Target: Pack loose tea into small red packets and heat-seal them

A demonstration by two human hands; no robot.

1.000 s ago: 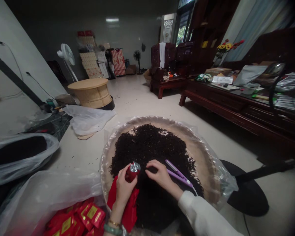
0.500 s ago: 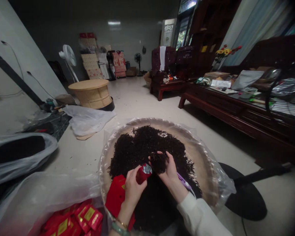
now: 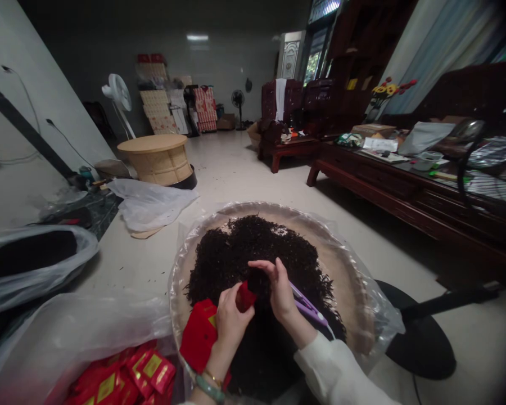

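Observation:
A large round tray (image 3: 354,281), lined with clear plastic, holds a heap of dark loose tea leaves (image 3: 253,247). My left hand (image 3: 230,318) is closed round a small red foil packet (image 3: 245,296), held over the heap. Pressed against the packet's mouth is my right hand (image 3: 280,292), its fingers curled with dark leaves between them. A purple tool (image 3: 306,306) lies on the leaves just right of that hand. A stack of flat red packets (image 3: 198,334) sits at the tray's near left edge.
Filled red-and-gold packets (image 3: 126,379) lie in a clear bag at bottom left. A plastic-lined bag of dark leaves (image 3: 29,256) sits at left. A round black base (image 3: 421,343) stands right of the tray, a long dark wooden table (image 3: 405,185) beyond. A round wooden tub (image 3: 156,160) stands farther back.
My right hand scooped leaves from the heap and brought them to the packet's mouth. My left hand shifted the packet right toward it. The silver opening is now covered by my right hand.

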